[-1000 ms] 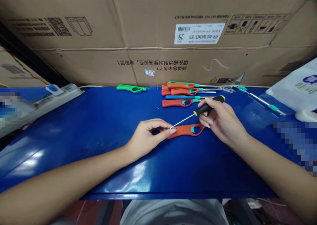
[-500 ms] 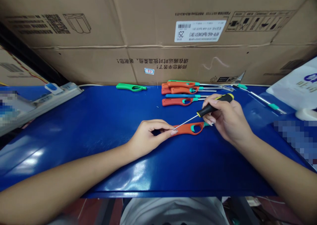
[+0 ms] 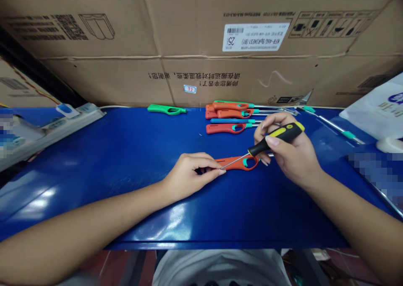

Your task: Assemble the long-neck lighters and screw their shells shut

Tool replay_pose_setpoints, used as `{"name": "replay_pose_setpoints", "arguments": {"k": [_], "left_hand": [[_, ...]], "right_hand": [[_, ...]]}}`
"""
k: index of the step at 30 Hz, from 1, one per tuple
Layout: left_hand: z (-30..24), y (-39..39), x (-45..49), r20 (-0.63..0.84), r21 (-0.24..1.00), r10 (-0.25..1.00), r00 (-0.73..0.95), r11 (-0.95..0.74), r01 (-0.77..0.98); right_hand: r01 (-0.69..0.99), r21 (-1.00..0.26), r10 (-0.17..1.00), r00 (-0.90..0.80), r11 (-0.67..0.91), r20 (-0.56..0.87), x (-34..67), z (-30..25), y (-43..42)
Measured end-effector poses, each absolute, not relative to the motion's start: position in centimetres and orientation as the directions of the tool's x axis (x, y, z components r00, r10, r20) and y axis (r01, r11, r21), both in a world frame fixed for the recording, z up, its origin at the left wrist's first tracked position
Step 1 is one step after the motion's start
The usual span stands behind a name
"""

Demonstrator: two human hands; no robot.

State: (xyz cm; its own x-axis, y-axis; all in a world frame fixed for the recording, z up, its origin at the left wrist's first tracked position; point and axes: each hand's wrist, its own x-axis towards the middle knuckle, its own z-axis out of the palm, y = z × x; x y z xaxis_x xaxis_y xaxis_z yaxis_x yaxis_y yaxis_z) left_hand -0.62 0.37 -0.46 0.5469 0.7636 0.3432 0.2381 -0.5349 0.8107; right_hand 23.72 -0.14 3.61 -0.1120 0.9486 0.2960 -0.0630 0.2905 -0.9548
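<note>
An orange long-necked lighter [image 3: 237,162] with a teal trigger lies flat on the blue table [image 3: 132,160]. My left hand [image 3: 189,175] pinches its left end between thumb and fingers. My right hand [image 3: 291,152] is wrapped round the black-and-yellow handle of a small screwdriver [image 3: 277,137]. The thin metal shaft slants down to the left, and its tip rests on the lighter's body beside my left fingertips.
Several more lighters [image 3: 233,116], orange, blue and teal, lie at the back of the table. A green lighter handle [image 3: 166,109] lies apart to their left. Cardboard boxes [image 3: 201,38] wall the back. A white power strip [image 3: 59,122] sits left, a white plastic bag [image 3: 378,110] right.
My right hand has tilted the screwdriver flatter and shifted slightly right, and the tip has slid along the lighter. My left hand stays pinched on the lighter's end.
</note>
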Motion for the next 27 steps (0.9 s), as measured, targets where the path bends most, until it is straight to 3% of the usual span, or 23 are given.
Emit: {"name": "replay_pose_setpoints", "arguments": {"k": [8, 15, 20, 27], "left_hand": [[-0.1, 0.1, -0.4, 0.335, 0.787, 0.72, 0.608, -0.568, 0.239], [0.0, 0.2, -0.5, 0.356, 0.765, 0.657, 0.665, -0.614, 0.197], [-0.1, 0.1, -0.4, 0.367, 0.754, 0.641, 0.674, -0.629, 0.188], [-0.1, 0.2, -0.2, 0.404, 0.692, 0.622, 0.671, -0.688, 0.221]], "right_hand": [[0.137, -0.866, 0.866, -0.228, 0.481, 0.445, 23.5, 4.0, -2.0], [0.088, -0.864, 0.86, -0.186, 0.496, 0.475, 22.1, 3.6, -2.7], [0.021, -0.702, 0.688, -0.219, 0.712, 0.692, 21.8, 3.1, -2.1], [0.041, -0.667, 0.656, -0.237, 0.744, 0.717, 22.0, 3.2, -1.8]]}}
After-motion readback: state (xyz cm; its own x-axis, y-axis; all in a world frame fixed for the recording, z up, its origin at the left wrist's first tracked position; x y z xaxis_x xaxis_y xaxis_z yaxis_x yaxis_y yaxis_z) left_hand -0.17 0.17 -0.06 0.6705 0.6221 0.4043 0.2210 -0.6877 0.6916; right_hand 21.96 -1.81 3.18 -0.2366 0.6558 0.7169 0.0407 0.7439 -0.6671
